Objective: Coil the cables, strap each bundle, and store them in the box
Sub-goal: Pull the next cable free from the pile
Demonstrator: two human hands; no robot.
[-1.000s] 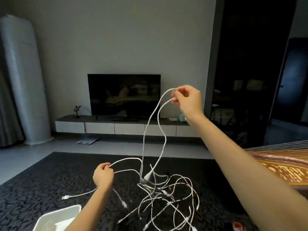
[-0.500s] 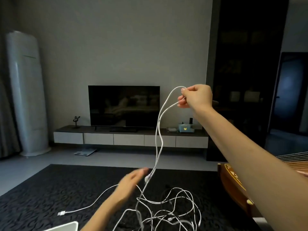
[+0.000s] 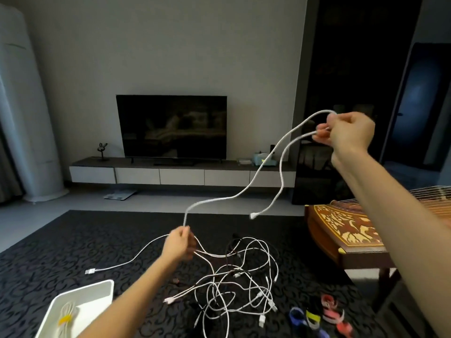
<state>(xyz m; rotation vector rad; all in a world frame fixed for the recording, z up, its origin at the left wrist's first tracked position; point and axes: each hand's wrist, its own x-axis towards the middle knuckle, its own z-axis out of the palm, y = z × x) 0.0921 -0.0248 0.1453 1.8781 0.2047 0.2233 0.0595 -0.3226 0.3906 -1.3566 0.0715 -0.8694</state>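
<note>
My right hand [image 3: 349, 132] is raised high at the right and pinches a loop of a white cable [image 3: 246, 190]. One end of that cable dangles free with its plug [image 3: 253, 216] in the air. My left hand [image 3: 179, 245] grips the same cable lower down, above the rug. A tangle of white cables [image 3: 240, 276] lies on the dark rug. A white box [image 3: 97, 292] at the bottom left holds one coiled cable with a yellow strap [image 3: 65, 319]. Coloured straps [image 3: 319, 315] lie at the bottom right.
A dark patterned rug [image 3: 73, 252] covers the floor. A wooden string instrument [image 3: 346, 228] on a stand is at the right, close to my right arm. A television [image 3: 170, 126] on a low cabinet stands at the far wall.
My right hand has swung further right with the cable loop. My left hand, open half a second ago, now grips the cable. The cable's plug end has lifted clear of the tangle.
</note>
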